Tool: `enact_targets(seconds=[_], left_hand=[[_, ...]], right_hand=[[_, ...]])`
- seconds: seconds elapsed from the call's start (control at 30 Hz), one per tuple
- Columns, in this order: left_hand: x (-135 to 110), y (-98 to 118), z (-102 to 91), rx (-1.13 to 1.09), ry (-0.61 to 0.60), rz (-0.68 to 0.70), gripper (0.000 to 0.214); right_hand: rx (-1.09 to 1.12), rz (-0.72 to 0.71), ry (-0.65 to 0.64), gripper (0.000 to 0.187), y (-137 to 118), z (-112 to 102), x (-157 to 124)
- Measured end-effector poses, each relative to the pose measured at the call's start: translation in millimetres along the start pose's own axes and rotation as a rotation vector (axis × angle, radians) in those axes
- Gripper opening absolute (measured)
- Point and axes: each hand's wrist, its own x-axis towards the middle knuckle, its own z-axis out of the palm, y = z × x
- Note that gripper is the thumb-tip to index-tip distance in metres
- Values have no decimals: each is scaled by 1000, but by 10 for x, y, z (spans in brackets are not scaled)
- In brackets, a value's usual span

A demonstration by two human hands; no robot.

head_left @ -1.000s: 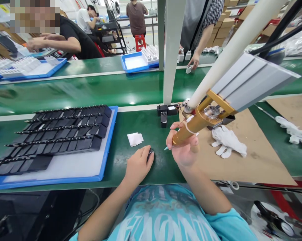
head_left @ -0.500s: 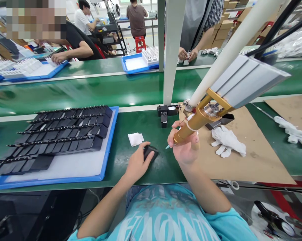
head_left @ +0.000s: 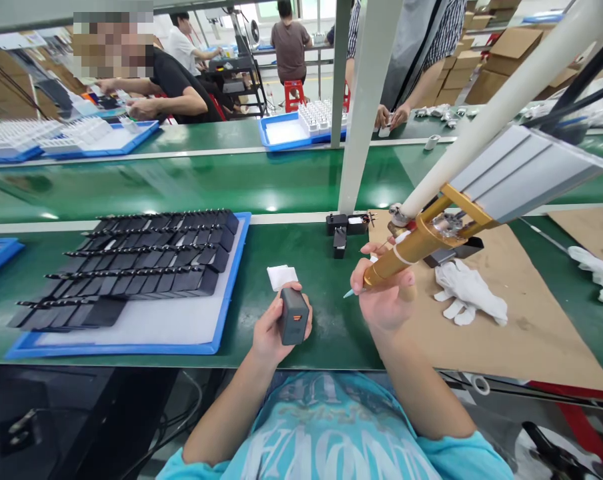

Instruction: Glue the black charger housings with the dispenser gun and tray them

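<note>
My left hand [head_left: 270, 329] grips a small dark grey charger block [head_left: 294, 315] and holds it upright above the near edge of the green bench [head_left: 301, 270], its port face toward me. My right hand [head_left: 385, 295] is wrapped round the gold barrel of a hanging tool [head_left: 406, 250] with a thin blue tip that points left, toward the block. The tool hangs from a white tube [head_left: 486, 110] and a grey bracket. A folded white cloth [head_left: 282, 276] lies just behind the block.
A blue tray [head_left: 221, 320] at left holds rows of black parts [head_left: 146, 260]. Small black pieces [head_left: 342, 230] sit by a white post [head_left: 366, 100]. White gloves [head_left: 469, 291] lie on a brown cardboard sheet [head_left: 521, 320] at right. Other people work across the belt.
My left hand picked the dark block up off the bench and turned it upright. My right hand kept hold of the gold tool, almost still.
</note>
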Motion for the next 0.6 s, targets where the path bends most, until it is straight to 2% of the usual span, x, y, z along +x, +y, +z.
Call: enact_targets(seconds=[0.2,0.4,0.5,0.6], left_hand=[[-13,14,-72,89,-77,101,48],[-33,48,-199,127,-128,192,40],[-98,82,-294,203,-59,228,43],[-216,180,-443,425,137,292,45]], right_hand=[[-46,15,13,39,-9,-12,5],[-24,-2,33,35,-13,7,7],[-29,16,44,35,-25,18,8],[-47,26,59,37,-43,19,7]])
